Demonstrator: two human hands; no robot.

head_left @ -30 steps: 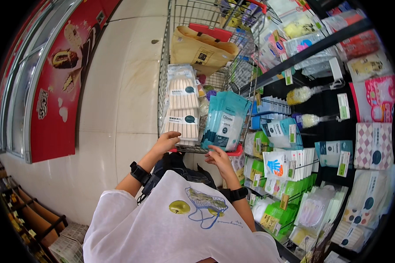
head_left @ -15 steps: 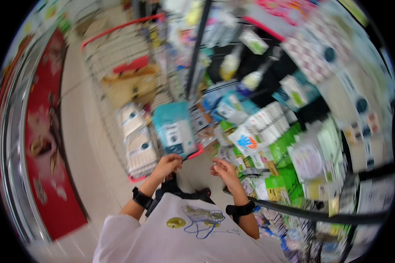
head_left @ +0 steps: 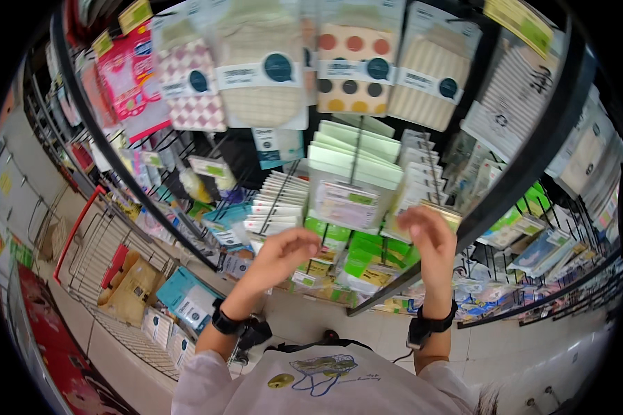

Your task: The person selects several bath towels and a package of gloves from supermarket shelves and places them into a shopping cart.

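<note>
Both hands have left the trolley (head_left: 111, 277) at eight o'clock, left hand (head_left: 284, 250) and right hand (head_left: 429, 232) now apart, loosely curled beside flat pale-green hanging packs (head_left: 349, 187).

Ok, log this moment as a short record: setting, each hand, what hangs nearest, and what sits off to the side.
setting: shop aisle, wire display rack hung with packaged goods
left hand: raised, fingers curled, empty, just below a stack of white packets
right hand: raised at the rack, fingertips at a small hanging pack; grip unclear
nearest between hands: pale green packs on a peg
wrists: dark band on each
lower left: shopping trolley with a teal pack and a brown package
</note>
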